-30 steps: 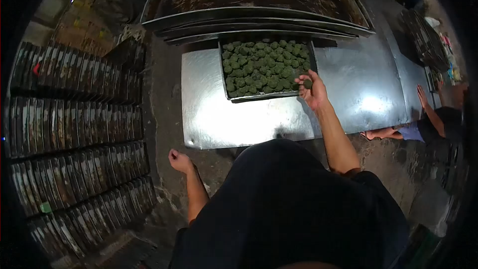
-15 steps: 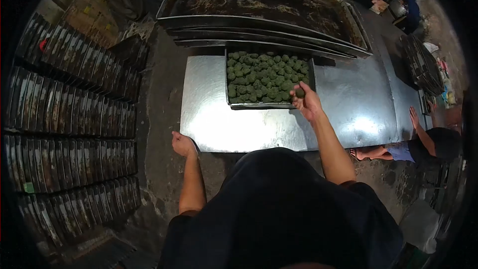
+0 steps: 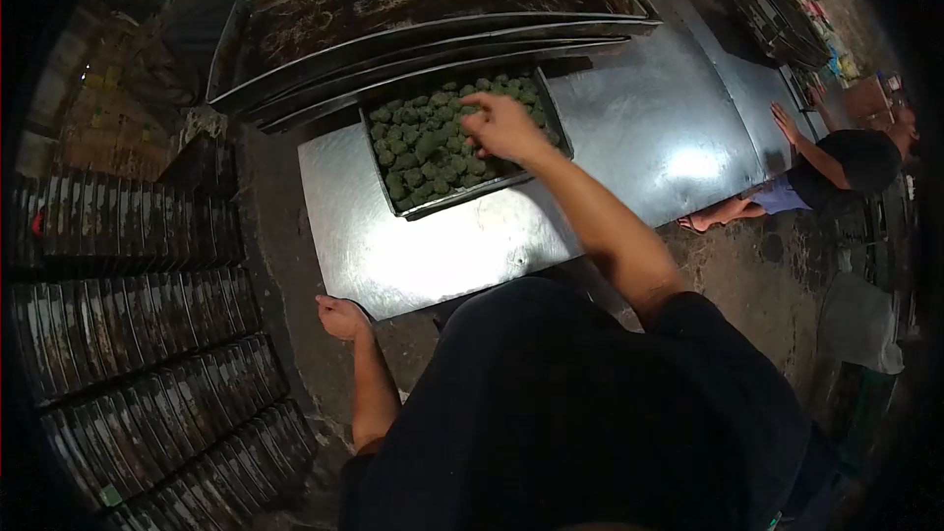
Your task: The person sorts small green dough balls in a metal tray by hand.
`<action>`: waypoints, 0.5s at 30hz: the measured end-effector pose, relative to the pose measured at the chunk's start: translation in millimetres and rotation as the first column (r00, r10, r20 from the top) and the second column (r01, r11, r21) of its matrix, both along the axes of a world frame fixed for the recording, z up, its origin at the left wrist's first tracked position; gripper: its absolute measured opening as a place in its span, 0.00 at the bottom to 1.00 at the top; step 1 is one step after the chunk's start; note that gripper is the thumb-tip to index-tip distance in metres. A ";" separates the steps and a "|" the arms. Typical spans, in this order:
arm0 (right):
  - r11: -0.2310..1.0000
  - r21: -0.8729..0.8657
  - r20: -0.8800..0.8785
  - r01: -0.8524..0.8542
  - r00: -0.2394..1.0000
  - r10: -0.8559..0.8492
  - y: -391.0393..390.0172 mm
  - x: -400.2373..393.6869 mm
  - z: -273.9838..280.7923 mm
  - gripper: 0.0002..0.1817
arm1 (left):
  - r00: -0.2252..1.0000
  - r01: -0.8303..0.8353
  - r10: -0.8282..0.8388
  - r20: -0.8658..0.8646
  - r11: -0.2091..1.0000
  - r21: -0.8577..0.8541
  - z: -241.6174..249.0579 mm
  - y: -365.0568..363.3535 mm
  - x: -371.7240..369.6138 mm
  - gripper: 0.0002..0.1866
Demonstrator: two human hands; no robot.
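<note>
Many green balls (image 3: 413, 177) lie under the reaching right hand (image 3: 507, 128), half-curled (its grip, if any, is unclear); light fingers suit them. The left hand (image 3: 342, 319) is loosely closed.

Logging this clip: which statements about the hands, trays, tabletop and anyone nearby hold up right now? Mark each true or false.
1. The right hand is over the tray of green lumps. True.
2. The left hand is over that tray too. False: it is by the near left corner of the metal tabletop, away from the tray.
3. A large stained tray lies beyond the lumps, seen from the wearer. True.
4. The lumps are scattered loose across the bare tabletop. False: they sit together inside the tray.
5. Another person is at the right of the picture. True.
6. The large stained tray is full of lumps. False: none show in it.
</note>
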State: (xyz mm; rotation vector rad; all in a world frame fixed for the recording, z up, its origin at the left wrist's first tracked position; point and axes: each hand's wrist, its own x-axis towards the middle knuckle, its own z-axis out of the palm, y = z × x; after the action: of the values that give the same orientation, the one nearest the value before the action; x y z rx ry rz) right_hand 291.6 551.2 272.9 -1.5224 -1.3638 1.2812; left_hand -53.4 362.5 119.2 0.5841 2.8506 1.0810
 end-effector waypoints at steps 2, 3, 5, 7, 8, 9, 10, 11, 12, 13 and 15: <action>0.929 0.345 0.575 -0.130 0.812 -0.100 7.0 34.5 -6.1 0.16 | 1.000 0.008 -0.008 -0.022 0.999 -0.031 4.8 1.6 6.5 0.32; 0.961 0.214 0.730 -0.173 0.682 -0.040 17.5 54.0 -26.4 0.14 | 1.000 -0.002 0.001 -0.019 1.000 -0.031 4.6 2.3 7.3 0.32; 0.977 0.026 0.894 -0.212 0.441 0.072 18.0 80.8 -64.6 0.13 | 1.000 -0.019 0.019 0.005 0.999 -0.044 4.4 2.9 7.0 0.32; 0.959 -0.041 0.928 -0.280 0.346 0.141 25.0 95.8 -87.9 0.13 | 1.000 -0.001 0.001 0.002 0.999 -0.048 2.0 4.2 6.2 0.31; 0.947 -0.016 0.949 -0.322 0.293 0.115 18.5 92.7 -87.4 0.13 | 1.000 0.021 -0.021 -0.005 0.998 -0.061 1.9 2.2 4.4 0.31; 0.930 0.007 0.966 -0.367 0.242 0.089 11.8 89.2 -87.0 0.13 | 1.000 0.001 -0.002 -0.009 0.998 -0.060 1.4 0.4 2.3 0.31; 0.922 0.008 0.965 -0.387 0.244 0.095 6.6 90.2 -85.6 0.13 | 0.999 0.027 -0.029 -0.020 0.997 -0.070 1.8 0.1 1.9 0.32; 0.921 0.077 0.950 -0.381 0.309 0.048 1.9 93.4 -81.1 0.14 | 0.998 0.055 -0.058 -0.028 0.995 -0.080 1.8 0.6 2.6 0.32; 0.918 0.148 0.928 -0.368 0.372 -0.001 1.1 94.8 -76.4 0.15 | 0.998 0.023 -0.025 -0.050 0.998 -0.057 1.8 2.0 4.9 0.32; 0.911 0.154 0.928 -0.382 0.372 -0.001 3.3 92.4 -70.3 0.15 | 0.999 0.007 -0.010 -0.050 0.999 -0.050 3.4 3.1 4.0 0.32; 0.944 -0.116 0.077 0.310 0.950 -0.302 6.3 90.6 -60.3 0.14 | 0.997 0.050 -0.055 -0.044 0.993 -0.110 6.1 2.2 4.2 0.32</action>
State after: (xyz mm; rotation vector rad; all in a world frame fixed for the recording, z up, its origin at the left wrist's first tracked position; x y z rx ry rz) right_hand 382.3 557.5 212.7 -1.7909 -1.0436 1.1510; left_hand -49.2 364.6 125.3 0.6817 2.8934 0.9092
